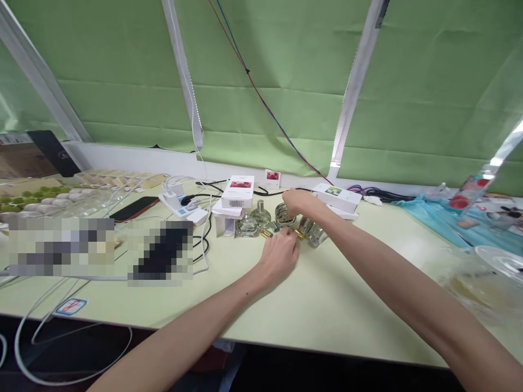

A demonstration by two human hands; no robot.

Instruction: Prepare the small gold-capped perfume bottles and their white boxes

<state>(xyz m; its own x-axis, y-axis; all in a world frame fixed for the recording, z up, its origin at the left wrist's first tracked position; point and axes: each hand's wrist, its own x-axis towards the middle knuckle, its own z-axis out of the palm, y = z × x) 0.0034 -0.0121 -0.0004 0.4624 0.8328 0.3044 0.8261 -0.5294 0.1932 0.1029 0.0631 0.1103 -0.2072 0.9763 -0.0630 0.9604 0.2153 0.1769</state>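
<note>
Several clear glass perfume bottles stand and lie in a cluster near the back of the table. My right hand (300, 201) is closed at the top of a round perfume bottle (285, 215) with dark patterning. Just in front, my left hand (281, 251) has its fingers curled in among the bottles, and what they hold is hidden. A gold cap (300, 233) shows beside its fingertips. To the left are an upright perfume bottle (260, 215) and a wider one lying down (247, 226). Under my right forearm lies another glass bottle (315, 234).
White boxes with a red picture (239, 191) and a green picture (337, 197) flank the bottles. A power strip (183, 208) with cables is on the left. At right are a blue plastic bag (441, 218) and a clear plastic container (486, 283).
</note>
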